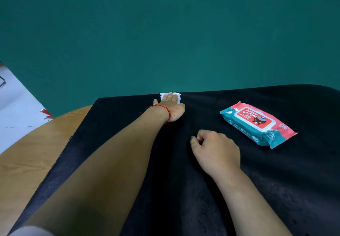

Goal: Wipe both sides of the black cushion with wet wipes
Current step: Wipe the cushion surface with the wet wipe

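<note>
Black cushion (276, 180): it lay spread flat over most of the table (36, 143), one corner short of the wood at the left. It looked soft, thin and limp, more like a pad than a block. It was probably light, and likely to crease or slide under a hard stroke. For turning it over, the near edge or a corner would be the best hold.
Pack of wet wipes (257, 124): red and teal, it lay flat on the cushion's right part with its lid flap closed. A soft pack, light and easy to shift off before the cushion is flipped.
Right hand (217, 152): it rested on the cushion's middle, fingers curled under, thumb tip close to the forefinger. I cannot tell whether it pinched the fabric or merely steadied it.
Left hand (170, 106): it reached to the cushion's far edge, fingers straight, palm down, pressing on the wipe.
Wet wipe (162, 95): white, thin and damp-looking, it lay flat under the left hand's fingers at the cushion's far edge.
</note>
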The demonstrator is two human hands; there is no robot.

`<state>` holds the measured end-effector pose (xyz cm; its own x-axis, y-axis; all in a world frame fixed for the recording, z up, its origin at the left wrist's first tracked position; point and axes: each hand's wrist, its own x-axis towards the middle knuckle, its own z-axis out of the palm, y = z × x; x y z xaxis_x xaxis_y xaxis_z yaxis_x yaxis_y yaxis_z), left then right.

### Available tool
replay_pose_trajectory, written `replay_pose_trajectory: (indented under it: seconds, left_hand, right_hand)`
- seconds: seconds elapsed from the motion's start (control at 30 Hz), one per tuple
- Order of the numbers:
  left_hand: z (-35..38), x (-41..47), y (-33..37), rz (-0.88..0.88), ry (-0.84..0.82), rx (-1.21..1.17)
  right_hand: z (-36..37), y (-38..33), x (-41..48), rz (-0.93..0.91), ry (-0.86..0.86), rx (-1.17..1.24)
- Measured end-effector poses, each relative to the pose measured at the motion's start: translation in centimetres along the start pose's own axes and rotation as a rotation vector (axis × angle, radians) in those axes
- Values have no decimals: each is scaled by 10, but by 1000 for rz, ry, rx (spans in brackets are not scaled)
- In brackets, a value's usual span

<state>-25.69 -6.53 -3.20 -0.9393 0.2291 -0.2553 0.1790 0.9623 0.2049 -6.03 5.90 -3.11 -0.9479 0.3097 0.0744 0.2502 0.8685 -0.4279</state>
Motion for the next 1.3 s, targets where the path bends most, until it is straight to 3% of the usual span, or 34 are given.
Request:
replay_pose_trajectory:
  seconds: [0.83,1.3]
  left_hand:
    - [12,-4,50,-3,20,5]
    - [28,-48,52,30,-7,-9]
  right_hand:
    - [-3,15,14,68,-29,326]
    - [-5,30,28,220,3,925]
